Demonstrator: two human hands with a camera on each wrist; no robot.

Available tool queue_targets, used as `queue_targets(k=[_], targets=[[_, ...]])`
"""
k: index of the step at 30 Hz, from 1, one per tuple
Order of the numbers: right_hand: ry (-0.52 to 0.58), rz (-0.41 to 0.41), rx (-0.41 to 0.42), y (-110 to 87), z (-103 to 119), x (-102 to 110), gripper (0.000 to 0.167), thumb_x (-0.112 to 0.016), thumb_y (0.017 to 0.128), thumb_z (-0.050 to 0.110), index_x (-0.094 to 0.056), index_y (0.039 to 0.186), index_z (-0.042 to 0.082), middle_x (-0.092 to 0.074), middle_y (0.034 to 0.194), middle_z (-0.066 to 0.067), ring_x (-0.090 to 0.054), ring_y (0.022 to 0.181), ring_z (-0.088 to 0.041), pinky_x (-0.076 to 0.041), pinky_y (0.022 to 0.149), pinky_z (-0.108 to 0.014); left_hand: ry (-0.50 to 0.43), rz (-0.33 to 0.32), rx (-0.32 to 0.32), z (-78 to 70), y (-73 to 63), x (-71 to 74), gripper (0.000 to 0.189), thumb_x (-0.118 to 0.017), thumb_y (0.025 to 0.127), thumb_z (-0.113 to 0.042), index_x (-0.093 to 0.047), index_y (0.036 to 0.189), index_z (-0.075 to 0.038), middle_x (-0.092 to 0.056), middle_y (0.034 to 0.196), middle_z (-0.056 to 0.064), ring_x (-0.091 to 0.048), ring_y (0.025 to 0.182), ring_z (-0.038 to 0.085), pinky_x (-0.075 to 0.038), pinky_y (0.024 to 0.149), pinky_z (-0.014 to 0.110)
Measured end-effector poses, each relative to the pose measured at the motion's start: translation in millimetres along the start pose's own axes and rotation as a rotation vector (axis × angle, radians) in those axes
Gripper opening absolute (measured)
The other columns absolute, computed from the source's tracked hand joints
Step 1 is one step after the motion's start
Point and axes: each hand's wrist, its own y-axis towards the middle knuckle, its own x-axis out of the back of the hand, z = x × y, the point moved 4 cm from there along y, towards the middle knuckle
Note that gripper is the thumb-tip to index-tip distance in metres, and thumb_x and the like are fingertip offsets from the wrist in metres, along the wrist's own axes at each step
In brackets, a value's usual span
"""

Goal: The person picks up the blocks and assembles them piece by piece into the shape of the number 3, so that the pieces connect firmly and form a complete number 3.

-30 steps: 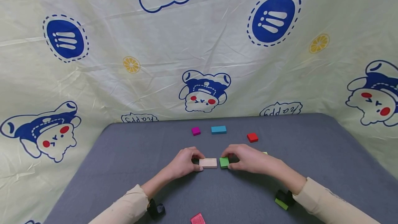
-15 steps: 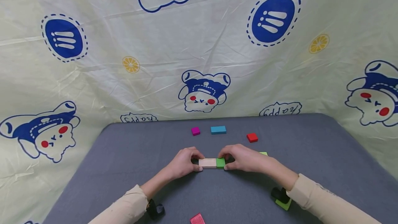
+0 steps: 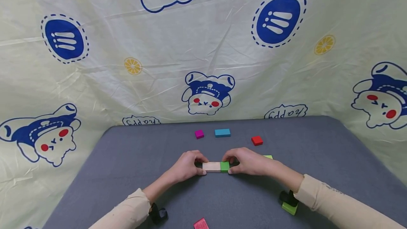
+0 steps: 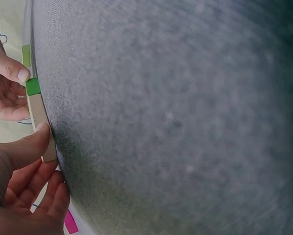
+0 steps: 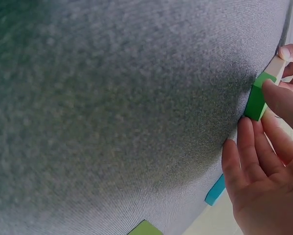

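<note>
A pale wooden block [image 3: 211,166] lies on the grey cloth near the middle of the head view, end to end with a smaller green block [image 3: 224,166]. My left hand [image 3: 187,166] pinches the pale block at its left end, thumb on the near side and fingers behind. At the other end of the pair, my right hand [image 3: 249,162] pinches the green block between thumb and fingers. Both wrist views show the blocks meeting in a line: the pale block [image 4: 39,115] runs straight into the green block [image 4: 33,86] in the left one.
Beyond the hands lie a magenta block [image 3: 199,134], a blue block [image 3: 222,133] and a red block [image 3: 257,140]. A lime block [image 3: 289,208] sits under the right wrist, another lime block [image 3: 268,157] behind the right forearm. Close to the person is a pink block [image 3: 201,223].
My right hand has moved left with the green block, closing the gap to the pale block so their ends now meet. The left hand has stayed in place on the pale block.
</note>
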Motion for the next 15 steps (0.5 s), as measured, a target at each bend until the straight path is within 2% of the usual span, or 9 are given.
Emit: queue_targets(k=[5, 9, 15], targets=[[0.016, -0.003, -0.017, -0.3, 1.3, 0.0, 0.028, -0.077, 0.085, 0.014, -0.068, 0.111, 0.017, -0.062, 0.1, 0.008, -0.056, 0.095, -0.017, -0.047, 0.087, -0.043, -0.006, 0.0, 0.004, -0.5, 0.6, 1.0, 0.025, -0.081, 0.081, -0.007, -0.074, 0.105, -0.007, -0.064, 0.094, -0.002, -0.058, 0.088, 0.016, -0.047, 0.081, 0.031], [-0.023, -0.001, -0.006, -1.3, 3.5, -0.1, 0.031, -0.078, 0.085, 0.016, -0.067, 0.114, 0.016, -0.061, 0.101, 0.009, -0.055, 0.094, -0.016, -0.047, 0.087, -0.042, -0.01, -0.002, 0.015, 0.2, 1.2, 0.7, 0.024, -0.081, 0.081, -0.007, -0.075, 0.104, -0.007, -0.063, 0.093, -0.003, -0.058, 0.087, 0.017, -0.047, 0.081, 0.031], [-0.031, -0.003, -0.011, -7.6, 5.2, 5.2, 0.038, -0.077, 0.085, 0.017, -0.066, 0.121, 0.014, -0.064, 0.112, 0.004, -0.058, 0.102, -0.018, -0.048, 0.091, -0.044, -0.014, 0.004, 0.038, 0.7, 0.6, -0.5, 0.025, -0.081, 0.081, -0.007, -0.075, 0.105, -0.007, -0.063, 0.093, -0.004, -0.058, 0.088, 0.015, -0.046, 0.081, 0.03]])
